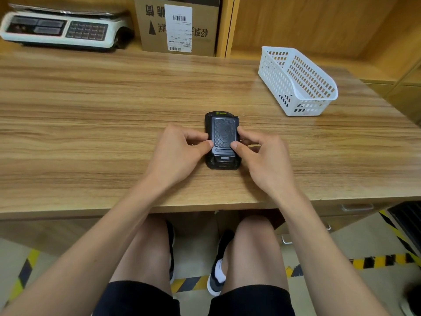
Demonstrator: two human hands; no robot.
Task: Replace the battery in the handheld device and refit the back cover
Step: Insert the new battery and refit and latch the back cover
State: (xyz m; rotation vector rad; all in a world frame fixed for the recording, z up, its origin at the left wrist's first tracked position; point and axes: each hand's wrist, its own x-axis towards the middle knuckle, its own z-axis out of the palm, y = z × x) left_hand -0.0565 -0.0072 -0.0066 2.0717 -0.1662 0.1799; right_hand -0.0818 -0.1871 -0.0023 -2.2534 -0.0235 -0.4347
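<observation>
- Handheld device (222,163), black, face down on the wooden surface (91,106), just right of frame centre, long axis running away from the viewer.
- Grey textured back cover (224,133) lying on the device's rear, covering the upper and middle part; near end of the device exposed below it, with a small label and a row of contacts visible there.
- Cannot tell whether the cover is fully latched.
- Left hand (180,151) at the device's left edge: thumb tip pressed on the cover's lower left corner, fingers (193,134) curled against the left side of the device.
- Right hand (266,156) mirrored at the right edge: thumb tip on the cover's lower right corner, index finger curled round the upper right side. Both hands gripping device and cover between them.
- Both forearms bare, reaching up from the lower corners of the frame.
- White perforated plastic basket (303,85) in the upper right, well apart from the device; contents mostly hidden, dark shapes showing through the holes.
- Weighing scale (61,28) with keypad at upper left, on the back of the surface.
- Cardboard box (150,26) with a white shipping label at top centre, beside the scale.
- Bare knees, dark shorts and sneakers below the surface edge; yellow-black hazard tape (382,261) on the floor.
</observation>
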